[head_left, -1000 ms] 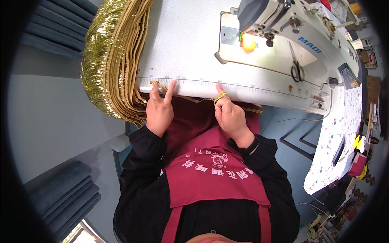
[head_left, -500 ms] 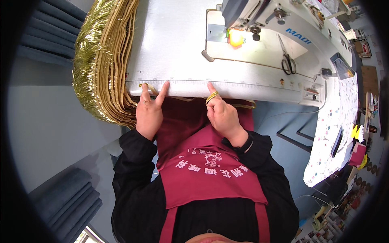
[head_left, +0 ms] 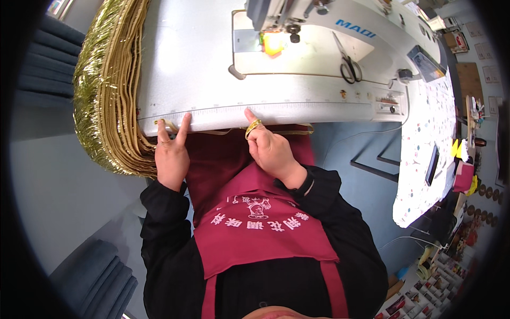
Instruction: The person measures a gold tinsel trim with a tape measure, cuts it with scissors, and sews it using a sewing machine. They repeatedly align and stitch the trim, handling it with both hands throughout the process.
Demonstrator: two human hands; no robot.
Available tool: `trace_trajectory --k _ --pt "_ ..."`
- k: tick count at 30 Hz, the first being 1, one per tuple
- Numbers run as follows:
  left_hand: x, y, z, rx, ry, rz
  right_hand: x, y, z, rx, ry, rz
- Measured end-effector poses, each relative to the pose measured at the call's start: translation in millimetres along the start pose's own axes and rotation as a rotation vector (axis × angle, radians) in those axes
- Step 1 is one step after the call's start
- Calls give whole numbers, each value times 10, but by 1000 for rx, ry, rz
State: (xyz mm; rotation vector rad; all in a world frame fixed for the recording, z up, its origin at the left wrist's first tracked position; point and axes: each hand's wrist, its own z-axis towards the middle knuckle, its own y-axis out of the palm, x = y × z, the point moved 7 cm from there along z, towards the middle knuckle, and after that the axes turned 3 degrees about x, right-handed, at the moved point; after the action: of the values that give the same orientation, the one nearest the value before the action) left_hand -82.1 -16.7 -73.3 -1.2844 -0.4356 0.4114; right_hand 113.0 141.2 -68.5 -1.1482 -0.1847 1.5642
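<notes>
- left hand (head_left: pixel 171 159), right hand (head_left: pixel 272 154), white bench (head_left: pixel 180 69) & machine (head_left: pixel 390 50) are all sitting further left in frame than 1 sec ago; prob just the view turning. what's each hand doing?
- left's spreading 2 fingers in a wide v at the bench's near edge, w/ a gold strip (head_left: pixel 171 126) lying by the tips & running on below the edge twd the right. right's pointing 1 finger at the printed scale (head_left: pixel 218 108), others curling in; can't tell if either's gripping. gold band (head_left: pixel 254 126) on it: ring or strip, can't tell.
- doing it well?
- imo, keeping left tips pressing firm, strip lying flat w/ no slack, right tip staying on 1 mark.
- further out?
- tinsel bundle (head_left: pixel 90 95) is crowding the left fingers, so it could be snagging the strip. scissors (head_left: pixel 348 68) are lying well apart, nr the machine arm.
</notes>
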Motion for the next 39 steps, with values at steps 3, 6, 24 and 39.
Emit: trace_trajectory --k 3,6,24,39 --pt "-16 23 -7 -31 -27 -15 50 -66 -52 11 29 12" --pt "-22 37 -7 -36 -36 -13 132 -191 -131 39 87 35" --pt "-52 90 -20 -24 -29 32 555 -659 -364 144 225 -87" --pt "-38 63 -11 -5 -4 17 947 -1150 -581 245 395 -161"
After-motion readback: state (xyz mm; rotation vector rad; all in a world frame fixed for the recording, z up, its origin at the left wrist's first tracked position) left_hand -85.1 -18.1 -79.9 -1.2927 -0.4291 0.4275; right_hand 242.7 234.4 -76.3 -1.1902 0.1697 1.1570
